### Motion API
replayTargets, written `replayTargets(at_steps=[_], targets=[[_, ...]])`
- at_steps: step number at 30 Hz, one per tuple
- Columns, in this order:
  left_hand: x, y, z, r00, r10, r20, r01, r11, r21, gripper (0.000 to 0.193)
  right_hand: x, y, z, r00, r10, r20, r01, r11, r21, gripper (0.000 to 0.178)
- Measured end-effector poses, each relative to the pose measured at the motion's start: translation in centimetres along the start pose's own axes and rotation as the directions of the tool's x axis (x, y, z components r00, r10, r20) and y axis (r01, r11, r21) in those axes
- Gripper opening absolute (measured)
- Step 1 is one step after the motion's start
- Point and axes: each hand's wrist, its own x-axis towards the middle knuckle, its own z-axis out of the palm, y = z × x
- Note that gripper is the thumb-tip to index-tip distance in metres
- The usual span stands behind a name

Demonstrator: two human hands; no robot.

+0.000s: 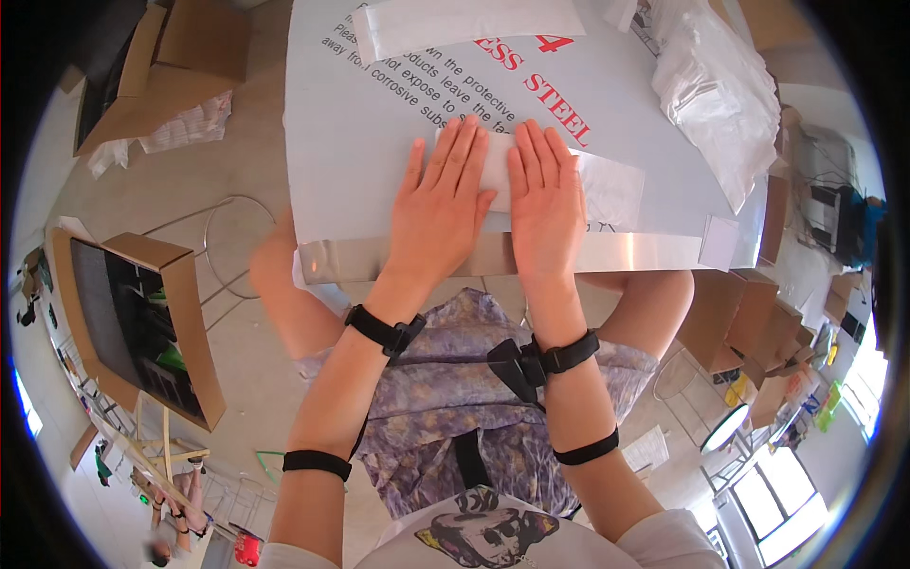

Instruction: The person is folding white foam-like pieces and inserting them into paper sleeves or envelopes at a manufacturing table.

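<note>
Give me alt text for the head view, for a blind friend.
A person's left hand and right hand lie flat over a white rectangular strip on a grey printed panel with a shiny metal near edge. Crumpled translucent plastic lies on its right side.

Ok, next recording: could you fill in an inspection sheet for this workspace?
Surface: grey tabletop with printing and a shiny metal front edge.
Things at hand: white packet, lying flat, partly covered.
Clutter: white strip at the far side; crumpled plastic bags at far right.
Hands: left hand and right hand flat, palms down over the packet.
Cables: nothing seen.
Surroundings: cardboard box at left, more at right; window at lower right.
</note>
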Motion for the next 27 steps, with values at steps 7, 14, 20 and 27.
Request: replayTargets(at_steps=[7, 14, 20, 27], targets=[[0.0, -1.1, -0.8, 0.997, -0.075, -0.018, 0.075, 0.996, 0.046, 0.062, 0.4, -0.2, -0.1, 1.0, 0.007, 0.015, -0.007, 0.998, 0.061, 0.053], [8.6, -9.1, -3.4, 0.737, -0.622, -0.266, 0.538, 0.777, -0.327, 0.026, -2.9, -4.4, -2.5, 0.993, 0.076, 0.094, -0.086, 0.99, 0.112, 0.049], [11.7, -12.2, -4.9, 0.701, -0.711, 0.05, 0.656, 0.616, -0.436, 0.021, -8.3, -8.0, -4.9, 0.99, 0.121, 0.067, -0.121, 0.993, -0.01, 0.047], [-3.2, -0.3, -12.9, 0.694, -0.717, 0.065, 0.159, 0.064, -0.985, 0.01, -14.1, -6.5, -1.0, 0.883, 0.403, 0.242, -0.388, 0.915, -0.107, 0.061]])
